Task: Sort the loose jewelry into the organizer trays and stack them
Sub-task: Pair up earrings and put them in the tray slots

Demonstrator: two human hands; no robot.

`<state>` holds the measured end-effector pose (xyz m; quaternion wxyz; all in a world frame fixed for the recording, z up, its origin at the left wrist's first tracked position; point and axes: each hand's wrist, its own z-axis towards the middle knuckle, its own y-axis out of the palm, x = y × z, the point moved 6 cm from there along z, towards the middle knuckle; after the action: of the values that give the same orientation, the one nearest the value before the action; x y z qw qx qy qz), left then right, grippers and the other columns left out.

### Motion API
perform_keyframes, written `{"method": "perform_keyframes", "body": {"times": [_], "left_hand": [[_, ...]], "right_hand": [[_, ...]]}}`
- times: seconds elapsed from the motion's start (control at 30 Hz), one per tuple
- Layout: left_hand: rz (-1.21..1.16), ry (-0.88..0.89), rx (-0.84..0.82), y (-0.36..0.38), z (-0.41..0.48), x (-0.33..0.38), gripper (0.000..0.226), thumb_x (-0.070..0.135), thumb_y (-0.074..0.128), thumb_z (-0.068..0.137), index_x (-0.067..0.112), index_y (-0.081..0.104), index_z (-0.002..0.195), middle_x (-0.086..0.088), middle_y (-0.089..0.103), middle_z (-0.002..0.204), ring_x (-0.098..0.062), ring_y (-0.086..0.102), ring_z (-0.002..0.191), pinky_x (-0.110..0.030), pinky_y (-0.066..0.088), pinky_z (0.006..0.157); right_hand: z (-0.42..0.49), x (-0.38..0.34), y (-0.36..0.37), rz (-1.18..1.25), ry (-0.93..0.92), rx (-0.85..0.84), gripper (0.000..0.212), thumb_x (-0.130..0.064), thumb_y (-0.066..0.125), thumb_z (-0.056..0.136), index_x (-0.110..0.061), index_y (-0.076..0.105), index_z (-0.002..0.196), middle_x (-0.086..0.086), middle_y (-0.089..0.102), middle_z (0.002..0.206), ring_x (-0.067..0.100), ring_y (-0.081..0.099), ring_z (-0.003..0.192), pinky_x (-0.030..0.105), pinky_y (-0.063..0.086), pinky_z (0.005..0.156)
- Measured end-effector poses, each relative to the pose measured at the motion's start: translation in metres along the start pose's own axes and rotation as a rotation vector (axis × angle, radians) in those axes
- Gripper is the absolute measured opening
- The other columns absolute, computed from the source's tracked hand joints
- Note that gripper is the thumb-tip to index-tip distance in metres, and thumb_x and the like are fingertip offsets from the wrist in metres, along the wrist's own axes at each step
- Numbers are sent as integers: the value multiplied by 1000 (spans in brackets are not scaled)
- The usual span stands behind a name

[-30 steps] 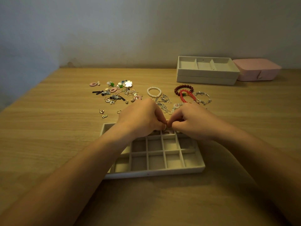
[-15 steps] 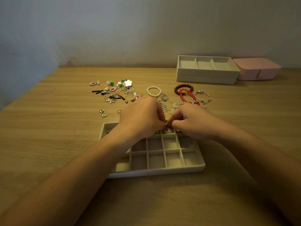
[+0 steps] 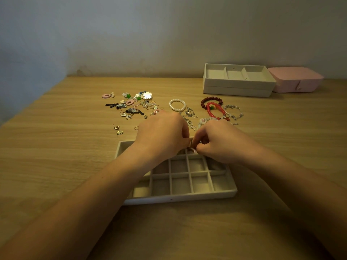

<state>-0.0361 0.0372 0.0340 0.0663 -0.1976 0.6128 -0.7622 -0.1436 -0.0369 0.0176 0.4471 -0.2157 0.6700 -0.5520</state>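
A beige grid tray [image 3: 180, 196] with several small compartments lies on the wooden table in front of me. Both hands meet over its far row. My left hand [image 3: 161, 136] and my right hand [image 3: 219, 141] have curled fingers, and their fingertips pinch a small ring-like piece [image 3: 191, 149] between them. Beyond the tray lies loose jewelry: a heap of earrings [image 3: 131, 106], a pearl bracelet [image 3: 177, 104], silver chains [image 3: 189, 117], a dark red bead bracelet [image 3: 211, 101] and a bright red one [image 3: 216, 111]. The tray's far compartments are hidden under my hands.
Two stacked beige trays [image 3: 237, 89] with wider compartments stand at the back right, next to a pink box [image 3: 294, 79]. A silver bangle [image 3: 232, 111] lies right of the red bracelets. Two small gold studs [image 3: 117, 129] sit left of the grid tray. A wall bounds the table's far edge.
Both hands stay together over the tray's far row with only slight finger shifts. The view has tilted a little, so the table sits marginally higher in frame.
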Motion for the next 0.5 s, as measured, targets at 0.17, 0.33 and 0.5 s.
{"method": "perform_keyframes", "body": {"times": [0.17,0.33,0.5], "left_hand": [[-111,64,-71,7,2,0,5,35,74,82,37,77,85,9,71,81,-18,63,85,-40,58,70],[-106,39,-37,10,1,1,4,37,73,81,39,75,83,7,71,86,-21,64,85,-40,59,70],[-169,20,-83,10,2,-1,8,32,75,79,39,73,75,13,69,78,-16,66,81,-40,59,76]], "right_hand": [[0,3,-2,36,-2,7,19,-27,66,88,-28,82,100,-10,73,89,5,63,81,32,59,75],[0,1,2,-48,7,4,20,-31,63,89,-27,81,98,-6,72,79,11,62,72,29,53,64],[1,4,4,-19,75,63,16,-41,69,86,-31,79,92,-10,71,79,14,66,80,35,59,72]]}}
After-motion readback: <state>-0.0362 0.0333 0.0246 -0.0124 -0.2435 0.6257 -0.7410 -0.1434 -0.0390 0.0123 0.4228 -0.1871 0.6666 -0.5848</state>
